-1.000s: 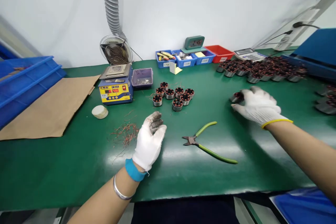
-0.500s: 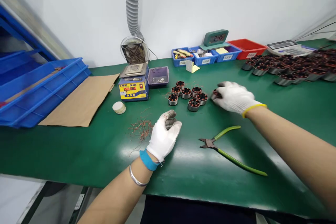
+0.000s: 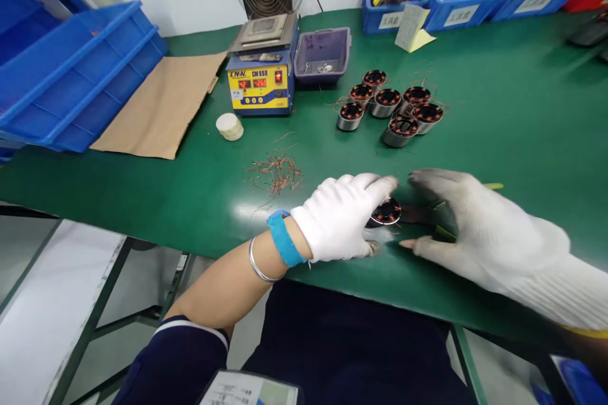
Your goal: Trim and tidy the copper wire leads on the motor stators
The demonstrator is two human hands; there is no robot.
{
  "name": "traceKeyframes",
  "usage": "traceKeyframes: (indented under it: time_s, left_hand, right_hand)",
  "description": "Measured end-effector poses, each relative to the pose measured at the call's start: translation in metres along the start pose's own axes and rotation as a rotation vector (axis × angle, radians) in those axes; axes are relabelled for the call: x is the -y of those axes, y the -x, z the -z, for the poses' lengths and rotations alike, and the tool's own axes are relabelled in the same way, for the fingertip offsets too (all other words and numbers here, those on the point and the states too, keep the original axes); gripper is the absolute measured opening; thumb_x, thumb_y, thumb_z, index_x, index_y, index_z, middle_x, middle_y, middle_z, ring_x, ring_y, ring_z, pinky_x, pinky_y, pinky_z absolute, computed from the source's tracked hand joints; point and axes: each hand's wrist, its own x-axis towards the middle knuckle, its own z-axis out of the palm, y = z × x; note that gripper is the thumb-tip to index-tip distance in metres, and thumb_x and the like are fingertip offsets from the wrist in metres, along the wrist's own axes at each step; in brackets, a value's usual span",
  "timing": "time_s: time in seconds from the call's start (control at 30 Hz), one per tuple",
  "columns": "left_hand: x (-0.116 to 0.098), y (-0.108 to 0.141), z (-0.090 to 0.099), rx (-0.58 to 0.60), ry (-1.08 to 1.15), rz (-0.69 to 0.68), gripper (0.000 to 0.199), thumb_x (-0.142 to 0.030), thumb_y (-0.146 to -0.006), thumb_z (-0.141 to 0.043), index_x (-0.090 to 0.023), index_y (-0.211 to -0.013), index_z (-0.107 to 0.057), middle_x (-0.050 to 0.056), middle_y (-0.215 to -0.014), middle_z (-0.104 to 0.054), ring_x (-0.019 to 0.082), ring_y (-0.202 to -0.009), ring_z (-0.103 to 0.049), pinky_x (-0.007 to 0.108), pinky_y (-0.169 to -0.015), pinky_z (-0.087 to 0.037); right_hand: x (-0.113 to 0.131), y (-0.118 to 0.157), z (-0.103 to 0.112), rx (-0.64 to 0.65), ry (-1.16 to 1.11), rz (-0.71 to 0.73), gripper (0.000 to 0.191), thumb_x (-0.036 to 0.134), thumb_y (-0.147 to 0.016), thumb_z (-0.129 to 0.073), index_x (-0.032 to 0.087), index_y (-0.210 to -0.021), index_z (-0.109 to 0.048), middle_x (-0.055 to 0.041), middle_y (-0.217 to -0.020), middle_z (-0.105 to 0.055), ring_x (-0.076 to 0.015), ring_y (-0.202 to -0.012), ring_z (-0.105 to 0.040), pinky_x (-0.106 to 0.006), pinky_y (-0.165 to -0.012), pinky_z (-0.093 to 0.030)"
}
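Observation:
My left hand (image 3: pixel 339 218), in a white glove, curls around a motor stator (image 3: pixel 387 210), a short metal ring with copper windings, low over the bench front. To its right, my gloved right hand (image 3: pixel 475 224) has thumb and fingers spread apart. Beneath and between those fingers lie the side cutters (image 3: pixel 418 214), with dark jaws pointing at the stator and green handles mostly hidden by the hand. Farther back, several more stators (image 3: pixel 387 101) stand in a cluster with loose wire ends.
Copper wire scraps (image 3: pixel 275 174) lie left of my left hand. Behind them are a white round pad (image 3: pixel 230 126), a solder pot unit (image 3: pixel 261 85) and a purple tray (image 3: pixel 349 54). Blue bins (image 3: pixel 389 19) line the back; a blue crate (image 3: pixel 95 101) and brown cardboard (image 3: pixel 156 107) are at left.
The view has tipped down and closer. My right hand has come back from beside the cluster to the side cutters and has opened. A stator is now in my left hand, which was empty before.

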Motion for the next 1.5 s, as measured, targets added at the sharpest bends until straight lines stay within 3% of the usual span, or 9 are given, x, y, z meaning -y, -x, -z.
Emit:
traceKeyframes:
  time_s: [0.17,0.47,0.63,0.83,0.93,1.1,1.2,1.33,1.5]
  left_hand:
    - [-0.007,-0.003,-0.003,-0.062,-0.141,-0.020,0.026,-0.035,-0.094,-0.067,-0.021,-0.116,-0.070,0.009,-0.122,-0.067,0.028,-0.101,-0.065,0.038,-0.078,-0.049]
    - [-0.006,-0.003,-0.010,-0.152,-0.025,-0.014,0.025,-0.037,-0.097,-0.059,-0.019,-0.095,-0.076,0.010,-0.113,-0.069,0.027,-0.096,-0.068,0.039,-0.077,-0.052]
    - [-0.005,-0.008,-0.016,-0.364,0.595,0.185,0.018,-0.029,-0.092,-0.059,-0.019,-0.078,-0.067,0.007,-0.099,-0.070,0.022,-0.092,-0.067,0.035,-0.086,-0.055]
    - [0.005,-0.023,-0.026,-0.511,1.552,0.495,0.018,-0.032,-0.090,-0.053,-0.020,-0.079,-0.061,0.002,-0.083,-0.063,0.011,-0.051,-0.049,0.030,-0.052,-0.045]
    - [0.012,-0.020,-0.021,-0.536,1.445,0.502,0.020,-0.040,-0.089,-0.059,-0.021,-0.089,-0.064,0.005,-0.094,-0.068,0.014,-0.059,-0.059,0.033,-0.056,-0.051]
    - [0.010,-0.001,-0.004,-0.546,0.595,0.158,0.048,-0.046,-0.058,-0.094,-0.019,-0.085,-0.064,0.015,-0.129,-0.067,0.036,-0.124,-0.064,0.047,-0.099,-0.057]
    - [0.001,0.005,-0.004,-0.439,0.315,0.096,0.029,-0.032,-0.067,-0.088,-0.019,-0.079,-0.065,0.016,-0.137,-0.065,0.037,-0.125,-0.063,0.053,-0.106,-0.052]
    - [-0.003,0.003,-0.012,-0.579,0.481,0.104,0.008,-0.014,-0.081,-0.067,-0.020,-0.076,-0.066,0.011,-0.129,-0.070,0.028,-0.121,-0.066,0.045,-0.107,-0.052]
    - [0.004,-0.004,-0.024,-0.749,1.008,0.293,0.014,-0.031,-0.085,-0.067,-0.019,-0.078,-0.063,0.010,-0.123,-0.070,0.027,-0.119,-0.066,0.044,-0.105,-0.052]
  right_hand:
    - [-0.033,0.021,0.023,0.166,0.149,-0.223,0.047,0.057,-0.087,-0.049,0.027,-0.116,-0.070,-0.0144,-0.117,-0.072,-0.0379,-0.092,-0.072,-0.054,-0.073,-0.062]
    - [0.010,-0.019,-0.001,0.155,0.062,-0.076,0.047,0.061,-0.071,-0.069,0.024,-0.100,-0.075,-0.0124,-0.107,-0.072,-0.0382,-0.098,-0.065,-0.053,-0.076,-0.057]
    - [0.009,-0.033,-0.028,0.066,-0.084,0.025,0.039,0.056,-0.074,-0.067,0.022,-0.090,-0.076,-0.0106,-0.098,-0.073,-0.0371,-0.100,-0.062,-0.061,-0.101,-0.047]
    - [0.000,-0.024,-0.030,0.091,-0.104,0.038,0.042,0.058,-0.070,-0.075,0.024,-0.095,-0.075,-0.0102,-0.103,-0.072,-0.0429,-0.108,-0.061,-0.060,-0.095,-0.052]
    - [0.002,-0.022,-0.031,0.075,-0.101,0.036,0.044,0.057,-0.069,-0.077,0.024,-0.097,-0.074,-0.0110,-0.106,-0.072,-0.0446,-0.112,-0.060,-0.063,-0.099,-0.049]
    - [0.010,-0.021,-0.031,0.007,-0.066,0.040,0.039,0.051,-0.074,-0.072,0.022,-0.099,-0.075,-0.0119,-0.104,-0.072,-0.0429,-0.110,-0.058,-0.060,-0.099,-0.049]
    - [0.015,-0.023,-0.028,0.002,-0.068,0.092,0.039,0.050,-0.076,-0.067,0.021,-0.100,-0.074,-0.0125,-0.099,-0.073,-0.0391,-0.097,-0.061,-0.062,-0.099,-0.047]
    - [0.019,-0.027,-0.024,0.009,-0.088,0.085,0.033,0.048,-0.076,-0.069,0.022,-0.095,-0.071,-0.0111,-0.095,-0.073,-0.0359,-0.093,-0.063,-0.060,-0.106,-0.044]
    - [0.024,-0.031,-0.024,0.030,-0.054,-0.067,0.035,0.057,-0.071,-0.070,0.024,-0.080,-0.067,-0.0103,-0.084,-0.068,-0.0393,-0.095,-0.061,-0.052,-0.081,-0.054]
